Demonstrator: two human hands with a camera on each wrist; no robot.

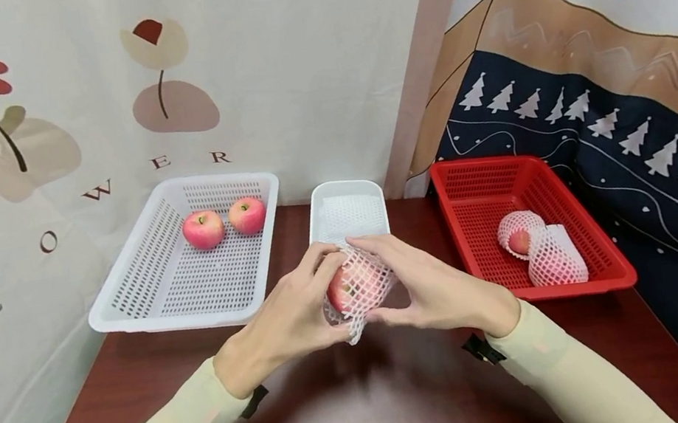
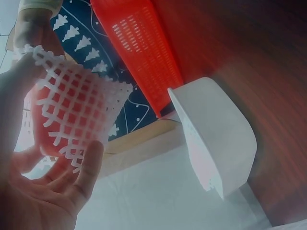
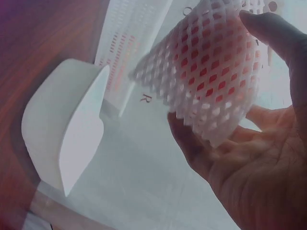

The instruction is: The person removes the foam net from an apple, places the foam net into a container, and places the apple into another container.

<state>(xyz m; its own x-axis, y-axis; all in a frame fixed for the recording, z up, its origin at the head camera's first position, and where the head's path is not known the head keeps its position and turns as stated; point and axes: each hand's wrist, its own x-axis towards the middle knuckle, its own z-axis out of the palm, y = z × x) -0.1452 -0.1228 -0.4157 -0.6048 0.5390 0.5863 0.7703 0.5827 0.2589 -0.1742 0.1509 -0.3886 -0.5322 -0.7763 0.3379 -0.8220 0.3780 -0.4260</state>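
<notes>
Between both hands, at the middle of the head view, is a red apple (image 1: 339,292) partly covered by a white foam net (image 1: 369,277). My left hand (image 1: 289,317) grips the apple and the net's edge from the left, thumb low and fingers over the top. From the right, my right hand (image 1: 442,288) holds the net, its thumb and fingers around that side. In the left wrist view the net (image 2: 76,103) leaves part of the apple (image 2: 44,127) bare. Seen from the right wrist, the loose end of the net (image 3: 158,76) sticks out past the apple.
A small white tub (image 1: 344,185) with white netting inside stands behind the hands. At left, a white basket (image 1: 209,282) holds two bare apples (image 1: 204,229). At right, a red basket (image 1: 475,241) holds two net-wrapped apples (image 1: 557,265). Printed curtains (image 1: 300,61) hang behind the table (image 1: 360,417).
</notes>
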